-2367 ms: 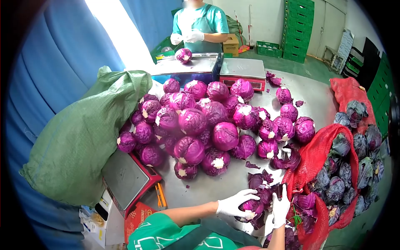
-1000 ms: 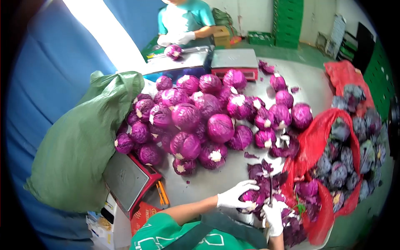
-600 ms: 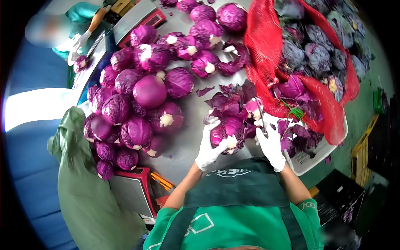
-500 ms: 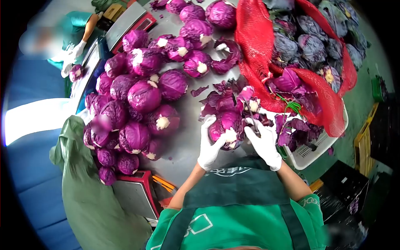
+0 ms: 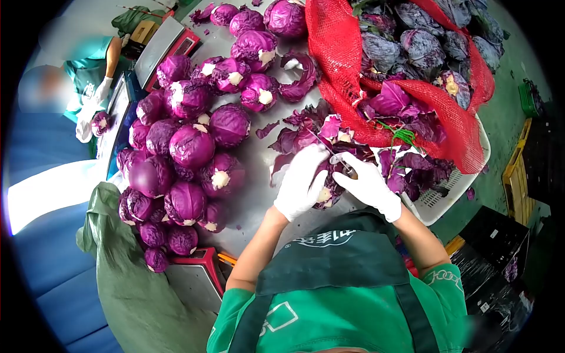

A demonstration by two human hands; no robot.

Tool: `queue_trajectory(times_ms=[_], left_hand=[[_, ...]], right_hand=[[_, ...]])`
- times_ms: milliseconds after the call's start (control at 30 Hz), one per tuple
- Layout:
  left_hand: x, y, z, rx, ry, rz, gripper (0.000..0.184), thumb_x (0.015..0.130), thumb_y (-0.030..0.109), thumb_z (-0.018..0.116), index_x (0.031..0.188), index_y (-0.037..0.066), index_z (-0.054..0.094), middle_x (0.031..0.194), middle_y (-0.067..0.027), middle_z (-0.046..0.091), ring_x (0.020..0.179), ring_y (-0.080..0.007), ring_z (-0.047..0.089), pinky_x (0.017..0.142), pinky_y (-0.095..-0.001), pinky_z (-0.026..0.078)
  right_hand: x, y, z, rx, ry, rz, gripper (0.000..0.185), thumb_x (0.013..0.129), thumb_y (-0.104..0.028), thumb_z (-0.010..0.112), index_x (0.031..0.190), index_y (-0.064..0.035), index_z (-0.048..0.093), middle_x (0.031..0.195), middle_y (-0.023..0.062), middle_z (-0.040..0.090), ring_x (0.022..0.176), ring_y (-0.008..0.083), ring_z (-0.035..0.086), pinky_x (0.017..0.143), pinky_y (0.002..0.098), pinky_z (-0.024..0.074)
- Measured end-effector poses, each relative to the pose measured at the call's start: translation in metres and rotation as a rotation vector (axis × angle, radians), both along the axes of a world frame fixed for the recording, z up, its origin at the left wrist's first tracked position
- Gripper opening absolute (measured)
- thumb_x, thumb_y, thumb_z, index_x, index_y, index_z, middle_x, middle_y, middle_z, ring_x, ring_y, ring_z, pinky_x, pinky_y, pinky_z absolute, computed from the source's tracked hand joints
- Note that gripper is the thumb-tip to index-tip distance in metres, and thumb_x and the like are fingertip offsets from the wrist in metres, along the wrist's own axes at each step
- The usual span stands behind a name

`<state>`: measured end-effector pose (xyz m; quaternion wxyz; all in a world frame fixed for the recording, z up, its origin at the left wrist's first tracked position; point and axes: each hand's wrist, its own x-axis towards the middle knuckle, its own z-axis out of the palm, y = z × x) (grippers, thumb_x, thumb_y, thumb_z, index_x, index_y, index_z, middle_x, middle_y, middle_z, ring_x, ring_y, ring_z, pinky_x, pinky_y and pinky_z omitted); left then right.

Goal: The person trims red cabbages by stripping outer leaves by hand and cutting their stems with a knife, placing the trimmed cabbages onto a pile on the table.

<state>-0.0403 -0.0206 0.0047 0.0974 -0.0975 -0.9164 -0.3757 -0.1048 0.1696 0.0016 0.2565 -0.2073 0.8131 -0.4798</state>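
Both my hands wear white gloves and meet over a red cabbage (image 5: 325,199) at the table's near edge. My left hand (image 5: 301,183) lies over the cabbage's left and upper side, fingers curled around it. In my right hand (image 5: 369,186), on the right side, is a small knife whose thin blade (image 5: 321,140) points up and left; its handle is mostly hidden by the fingers. Much of the cabbage is covered, with part of its pale cut stem showing between the hands. Loose purple leaves (image 5: 303,126) lie just beyond my fingers.
Many peeled red cabbages (image 5: 192,146) are heaped left on the metal table (image 5: 253,176). A red mesh sack (image 5: 335,53) with unpeeled cabbages (image 5: 422,48) stands back right, by a white crate (image 5: 441,203) with leaves. A scale (image 5: 197,273) is near left. Another person (image 5: 94,65) works far left.
My left hand has gone from the cabbage's left side up over its top, closer to my right hand, covering more of the cabbage. The whole view has shifted slightly.
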Motion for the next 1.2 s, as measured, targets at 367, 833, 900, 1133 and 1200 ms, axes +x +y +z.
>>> queue_trajectory(times_ms=[367,833,900,1133,1200], left_hand=[[0.008,0.020,-0.004,-0.065,-0.027,0.047,0.028,0.089,0.010,0.060,0.115,0.000,0.061,0.119,-0.0163,0.061,0.114,-0.0350,0.056,0.103,-0.0441,0.041],[0.031,0.021,-0.018,0.173,-0.033,0.420,0.025,0.095,0.006,0.051,0.118,-0.001,0.059,0.119,-0.0172,0.062,0.114,-0.0307,0.058,0.103,-0.0378,0.042],[0.037,0.013,-0.030,0.303,-0.034,0.554,0.026,0.099,0.008,0.045,0.121,-0.001,0.056,0.118,-0.0153,0.061,0.116,-0.0275,0.055,0.106,-0.0346,0.037],[0.038,0.014,-0.014,0.031,-0.130,0.595,0.055,0.092,0.025,0.062,0.143,0.011,0.044,0.118,-0.0235,0.047,0.110,-0.0355,0.045,0.101,-0.0451,0.035],[0.036,0.020,-0.004,-0.159,-0.218,0.602,0.042,0.092,0.020,0.060,0.133,0.010,0.055,0.118,-0.0243,0.047,0.111,-0.0361,0.043,0.101,-0.0446,0.034]], right_hand=[[0.004,-0.002,0.005,0.195,0.135,0.022,0.028,0.083,-0.022,0.058,0.106,-0.0082,0.054,0.067,0.0157,0.062,0.064,0.0367,0.064,0.059,0.0466,0.0493],[0.006,0.020,-0.068,0.194,0.526,-0.163,0.019,0.082,-0.005,0.055,0.099,-0.0054,0.063,0.086,0.0169,0.063,0.071,0.0324,0.063,0.066,0.0409,0.0515],[-0.006,0.044,-0.097,0.073,0.388,-0.267,0.023,0.084,-0.008,0.058,0.106,-0.0050,0.066,0.090,0.0158,0.064,0.072,0.0299,0.064,0.067,0.0381,0.0522],[0.030,0.008,-0.028,0.023,0.380,-0.117,0.049,0.097,-0.028,0.054,0.143,-0.0135,0.046,0.083,0.0150,0.064,0.068,0.0311,0.063,0.064,0.0419,0.0516],[0.044,-0.003,-0.014,0.160,0.148,-0.009,0.048,0.101,-0.031,0.044,0.145,-0.0128,0.043,0.082,0.0200,0.065,0.067,0.0372,0.063,0.063,0.0456,0.0508]])
